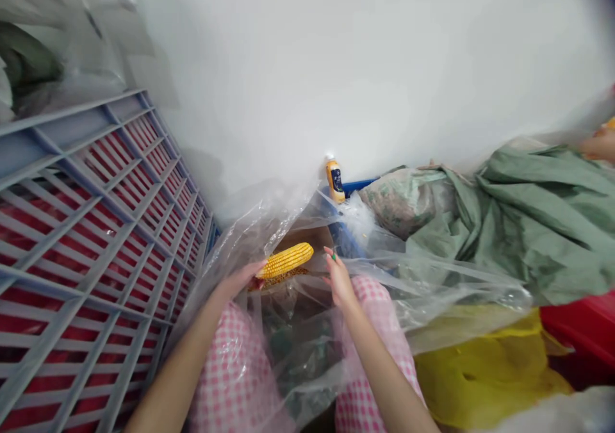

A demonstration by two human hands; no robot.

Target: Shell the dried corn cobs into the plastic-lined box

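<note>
My left hand (240,279) grips the near end of a yellow corn cob (286,260), which points up and to the right over a clear plastic sheet (307,330) spread across my lap. My right hand (340,279) hangs just right of the cob, fingers together and pointing up, with a small green thing at the fingertips that I cannot make out. It does not touch the cob. A second, darker cob part shows just beneath the held one. My knees in pink checked cloth lie under the plastic.
A blue slatted crate (96,241) with red contents stands at the left. A yellow bottle (335,178) stands against the white wall. Green sacks (528,221) pile up on the right, above a yellow bag (480,369) and a red tub (581,330). Another person's hand (598,143) shows at the right edge.
</note>
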